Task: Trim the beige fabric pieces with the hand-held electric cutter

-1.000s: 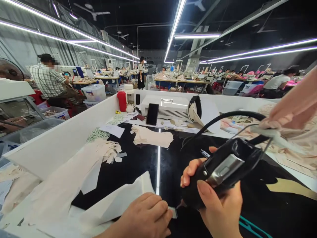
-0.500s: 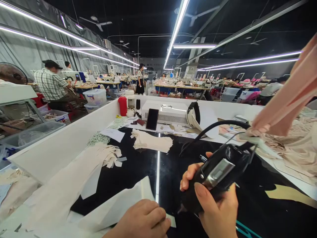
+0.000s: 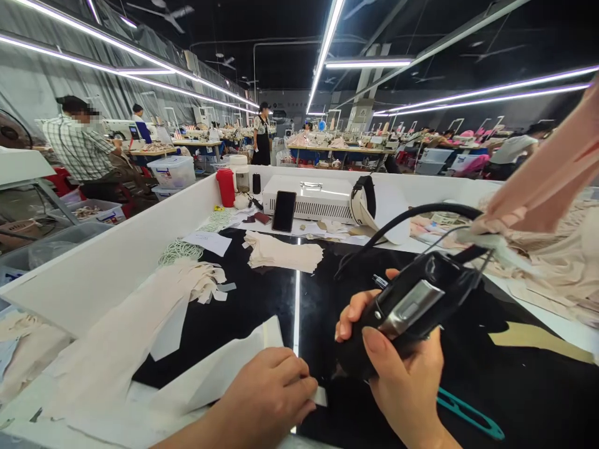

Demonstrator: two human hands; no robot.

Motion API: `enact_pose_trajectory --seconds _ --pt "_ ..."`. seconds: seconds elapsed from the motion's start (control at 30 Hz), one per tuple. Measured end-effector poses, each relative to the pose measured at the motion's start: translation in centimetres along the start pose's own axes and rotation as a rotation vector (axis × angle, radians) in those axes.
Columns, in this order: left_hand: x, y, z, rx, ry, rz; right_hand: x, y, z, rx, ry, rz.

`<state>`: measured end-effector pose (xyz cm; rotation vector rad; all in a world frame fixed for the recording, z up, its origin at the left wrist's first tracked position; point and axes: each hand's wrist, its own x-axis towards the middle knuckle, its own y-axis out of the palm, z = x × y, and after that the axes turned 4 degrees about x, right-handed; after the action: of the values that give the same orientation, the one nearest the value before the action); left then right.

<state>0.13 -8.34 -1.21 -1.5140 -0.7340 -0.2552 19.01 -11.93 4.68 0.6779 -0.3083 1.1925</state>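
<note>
My right hand is wrapped round a black corded hand tool with a silver plate on its side. Its exact kind I cannot make out. The tool is tilted over the black table top, its lower end close to the surface. Curled fingers of my left hand press down on a pale fabric piece, whose narrow end pokes out past the fingertips. To the left lies a long stack of cream fabric pieces. A teal plastic-handled tool rests beside my right wrist.
A small cream fabric stack lies ahead, with a phone and a white vented box behind it. The black cord arches right beside hanging pink cloth. White walls edge the table. Co-workers sit beyond.
The camera view has shifted slightly, and more of my left forearm shows. Both hands keep their holds; the left hand and the tool stay almost in place over the table.
</note>
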Motion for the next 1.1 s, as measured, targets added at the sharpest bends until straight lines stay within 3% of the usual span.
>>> enact_pose_trajectory --seconds 0.2,1.1 --pt "0.2 -1.0 -0.4 -0.009 -0.009 0.039 -0.1 0.7 0.7 0.05 0.027 -0.035" --pt "0.2 -0.9 -0.5 0.01 0.02 -0.004 -0.6 1.5 1.0 0.112 0.042 -0.024"
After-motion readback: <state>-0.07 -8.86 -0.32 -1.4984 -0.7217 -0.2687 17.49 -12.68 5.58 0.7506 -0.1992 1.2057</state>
